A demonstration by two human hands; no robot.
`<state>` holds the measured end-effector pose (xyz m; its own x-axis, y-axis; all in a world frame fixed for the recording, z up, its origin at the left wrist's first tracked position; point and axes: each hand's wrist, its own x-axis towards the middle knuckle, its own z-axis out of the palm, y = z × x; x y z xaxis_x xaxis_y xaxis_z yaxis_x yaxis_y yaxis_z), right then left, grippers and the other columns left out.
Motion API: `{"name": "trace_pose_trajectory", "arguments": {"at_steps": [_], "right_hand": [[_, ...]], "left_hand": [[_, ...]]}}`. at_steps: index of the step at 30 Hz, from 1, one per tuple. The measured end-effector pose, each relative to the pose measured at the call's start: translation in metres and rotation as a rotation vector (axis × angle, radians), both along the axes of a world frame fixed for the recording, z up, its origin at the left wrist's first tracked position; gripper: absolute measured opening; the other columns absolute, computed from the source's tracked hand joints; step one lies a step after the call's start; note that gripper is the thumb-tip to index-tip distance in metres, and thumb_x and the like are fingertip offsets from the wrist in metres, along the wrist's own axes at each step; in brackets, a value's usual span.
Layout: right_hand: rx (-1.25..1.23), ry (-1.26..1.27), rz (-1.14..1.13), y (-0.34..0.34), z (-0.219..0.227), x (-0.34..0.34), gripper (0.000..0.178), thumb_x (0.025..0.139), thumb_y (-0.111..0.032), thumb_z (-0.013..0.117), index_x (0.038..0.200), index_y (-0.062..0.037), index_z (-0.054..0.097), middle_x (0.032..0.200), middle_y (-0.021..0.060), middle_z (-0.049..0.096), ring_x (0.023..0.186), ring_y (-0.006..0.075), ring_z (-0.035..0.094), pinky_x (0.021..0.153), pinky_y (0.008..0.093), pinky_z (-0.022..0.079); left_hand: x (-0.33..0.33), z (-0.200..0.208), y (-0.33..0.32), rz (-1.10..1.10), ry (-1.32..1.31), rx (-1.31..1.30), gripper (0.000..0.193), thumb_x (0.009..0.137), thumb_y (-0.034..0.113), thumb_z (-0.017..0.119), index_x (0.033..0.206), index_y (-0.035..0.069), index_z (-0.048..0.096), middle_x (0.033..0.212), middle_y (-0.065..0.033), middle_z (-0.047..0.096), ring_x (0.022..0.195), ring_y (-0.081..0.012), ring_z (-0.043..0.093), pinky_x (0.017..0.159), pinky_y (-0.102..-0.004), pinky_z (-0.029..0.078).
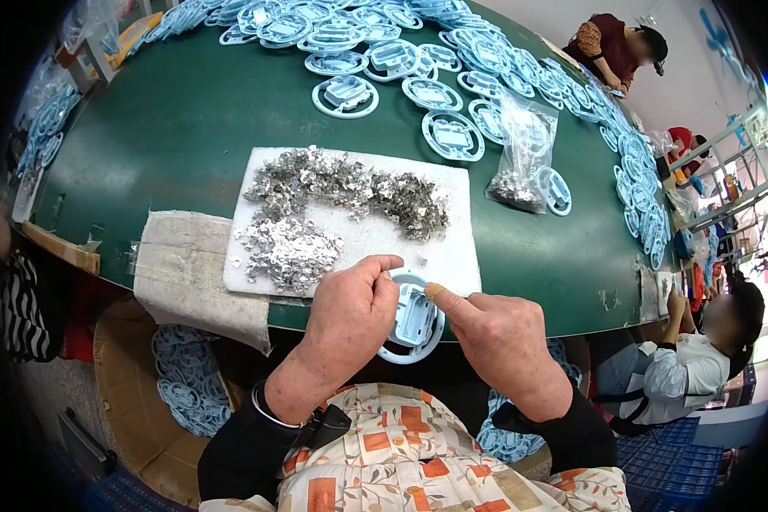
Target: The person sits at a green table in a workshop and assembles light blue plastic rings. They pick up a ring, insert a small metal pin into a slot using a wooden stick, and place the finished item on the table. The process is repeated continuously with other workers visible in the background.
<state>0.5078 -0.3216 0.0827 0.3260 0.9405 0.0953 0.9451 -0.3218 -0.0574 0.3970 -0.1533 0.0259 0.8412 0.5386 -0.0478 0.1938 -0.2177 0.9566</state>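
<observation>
Light-blue oval plastic housing (415, 317), pinched by left grip (352, 309) and right grip (505, 343), lower centre; might fall beside green table (166, 111) through loosened pinch.

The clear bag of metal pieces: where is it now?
In the head view, the clear bag sits on the green table, right of the white foam board, among blue round parts.

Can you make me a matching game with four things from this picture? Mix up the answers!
1. Blue ring
2. White board
3. Grey cloth
4. Clear bag

A. Under loose silvery pieces
B. Held by the left hand and right hand
C. Right of the board, with silvery pieces inside
D. Drooping over the near edge of the green table

Right pairs: 1-B, 2-A, 3-D, 4-C.
</observation>
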Motion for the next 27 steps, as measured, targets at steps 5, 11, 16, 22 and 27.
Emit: {"name": "trace_pose_trajectory", "arguments": {"at_steps": [5,11,16,22,27], "right_hand": [[-0.098,0.006,-0.001,0.007,0.012,-0.005,0.034,0.083,-0.006,0.07,0.116,-0.0141,0.071,0.064,0.0032,0.062,0.055,0.0226,0.065,0.048,0.0378,0.047],[-0.476,0.061,0.176,0.049,0.046,0.004,0.014,0.081,-0.008,0.066,0.094,-0.0047,0.063,0.066,0.0086,0.065,0.061,0.0279,0.07,0.049,0.0376,0.052],[-0.61,-0.022,0.198,0.056,0.045,-0.003,0.015,0.082,-0.009,0.066,0.096,-0.0035,0.062,0.068,0.011,0.066,0.062,0.029,0.071,0.051,0.0387,0.054],[-0.185,0.185,0.059,0.017,0.034,0.013,0.027,0.09,-0.014,0.068,0.116,-0.0066,0.066,0.075,0.0113,0.07,0.059,0.0273,0.069,0.054,0.0363,0.053],[0.342,1.185,-0.301,-0.016,-0.015,0.001,0.028,0.103,-0.02,0.064,0.123,-0.0001,0.063,0.085,0.0054,0.072,0.069,0.0112,0.064,0.063,0.0276,0.051]], "left_hand": [[0.001,-0.005,-0.002,0.002,-0.035,0.117,0.028,0.1,0.009,0.052,0.115,-0.006,0.07,0.056,-0.0077,0.06,0.049,-0.0106,0.055,0.048,-0.0305,0.043],[0.001,-0.002,-0.003,0.024,-0.009,0.119,0.023,0.097,0.008,0.054,0.108,-0.005,0.07,0.06,-0.0207,0.063,0.054,-0.0325,0.067,0.054,-0.0415,0.052],[0.003,-0.009,-0.005,0.029,-0.027,0.119,0.024,0.098,0.008,0.052,0.11,-0.003,0.071,0.06,-0.0211,0.062,0.054,-0.0328,0.066,0.054,-0.0413,0.052],[-0.008,-0.011,0.008,-0.015,-0.061,-0.134,0.029,0.103,0.009,0.048,0.12,-0.004,0.068,0.071,-0.0003,0.066,0.059,-0.0038,0.055,0.054,-0.0242,0.046],[-0.01,0.004,-0.007,-0.086,-0.15,-0.587,0.03,0.102,0.006,0.048,0.125,-0.003,0.065,0.092,0.0004,0.068,0.069,-0.002,0.057,0.059,-0.0191,0.047]]}}
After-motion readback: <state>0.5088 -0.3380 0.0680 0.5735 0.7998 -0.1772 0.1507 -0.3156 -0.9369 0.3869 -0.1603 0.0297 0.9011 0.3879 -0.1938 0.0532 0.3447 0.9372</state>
